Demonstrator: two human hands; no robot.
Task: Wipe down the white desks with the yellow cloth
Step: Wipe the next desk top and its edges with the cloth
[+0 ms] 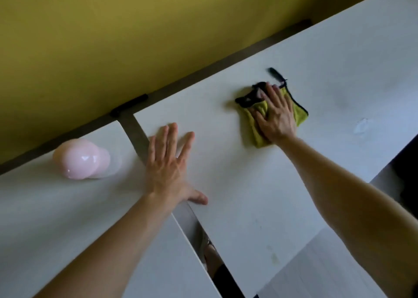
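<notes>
Wiping looks underway: right hand [274, 114] presses flat on the yellow cloth [299, 114] at the far side of the right desk [248, 196]; left hand [168, 164], fingers spread, braces across the gap. Left desk [67, 218] with its pink object [80, 159] likely remains.

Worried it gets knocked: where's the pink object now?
Head view, far left: the pink object sits on the left desk, left of the left hand.

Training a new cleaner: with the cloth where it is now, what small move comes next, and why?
Probably slide the yellow cloth rightward under the flat right hand, toward the pale smear on that white desk; the smear looks unwiped.
</notes>
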